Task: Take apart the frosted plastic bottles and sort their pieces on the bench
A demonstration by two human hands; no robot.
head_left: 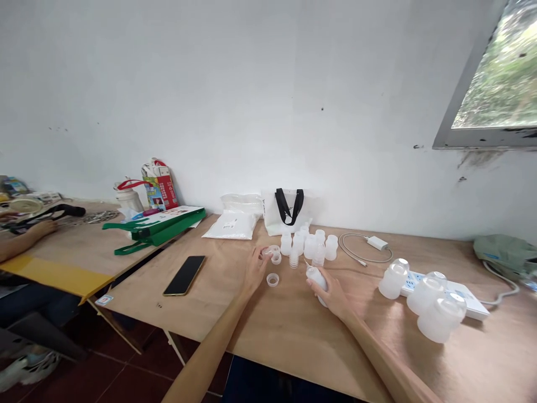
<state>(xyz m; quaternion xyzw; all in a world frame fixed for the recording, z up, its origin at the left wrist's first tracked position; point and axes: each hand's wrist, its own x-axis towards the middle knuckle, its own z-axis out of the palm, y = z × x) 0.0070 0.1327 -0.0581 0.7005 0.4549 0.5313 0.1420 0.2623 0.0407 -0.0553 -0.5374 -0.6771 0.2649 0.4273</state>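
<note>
My left hand [254, 270] has its fingers closed on a small clear plastic cap [268, 253]. Right beside it is a translucent ring [276, 258], and a second ring [272, 279] lies on the tabletop nearer to me. With my right hand [334, 295] I grip a white bottle [317, 278], tilted, with a thin spout-like tip at its top. Several translucent bottles [310, 246] stand in a cluster beyond my hands. Stacked clear rings [293, 258] sit at the cluster's near side.
A phone [184, 275] lies at left, with a green bag [168, 226] behind it. A white package [232, 224] and a paper bag [271, 218] lean by the wall. Right are a charger [377, 243], capped bottles [440, 319] and a power strip [476, 307]. Another person's hand [42, 229] shows far left.
</note>
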